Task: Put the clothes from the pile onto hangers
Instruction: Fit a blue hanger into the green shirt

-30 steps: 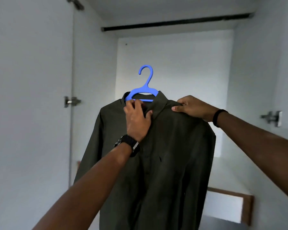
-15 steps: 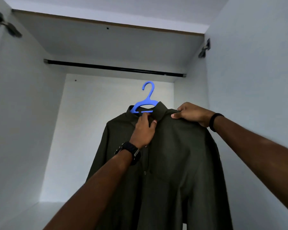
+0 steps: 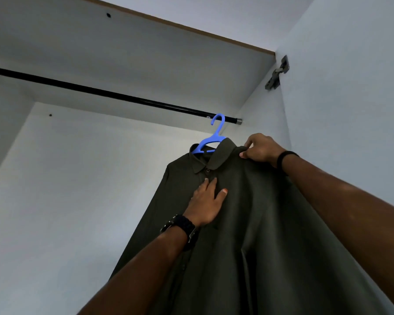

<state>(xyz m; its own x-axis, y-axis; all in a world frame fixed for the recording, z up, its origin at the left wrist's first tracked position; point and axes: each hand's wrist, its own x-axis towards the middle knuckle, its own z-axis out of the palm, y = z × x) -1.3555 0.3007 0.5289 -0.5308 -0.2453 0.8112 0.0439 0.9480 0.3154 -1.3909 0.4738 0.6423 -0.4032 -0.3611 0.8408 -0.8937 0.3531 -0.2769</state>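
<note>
1. Hanging inside a white wardrobe: a dark green shirt (image 3: pixel 248 223) on a blue hanger (image 3: pixel 210 142), collar up, front placket facing the camera.
2. Hanger hook sits at the black rail (image 3: pixel 114 96), close to its right end; cannot tell whether the hook is over the rail or just in front of it.
3. Right hand (image 3: pixel 259 147): grip pinched on the shirt's shoulder just right of the collar, thumb under, fingers curled over the top. Dark band on that wrist.
4. Left hand (image 3: pixel 206 202): grip wide, fingers straight and lying flat on the shirt front below the collar, along the button line. Holding nothing. Watch (image 3: pixel 180 228) on that wrist.
5. Metal door hinge (image 3: pixel 276 73) on the right wall, upper corner.
</note>
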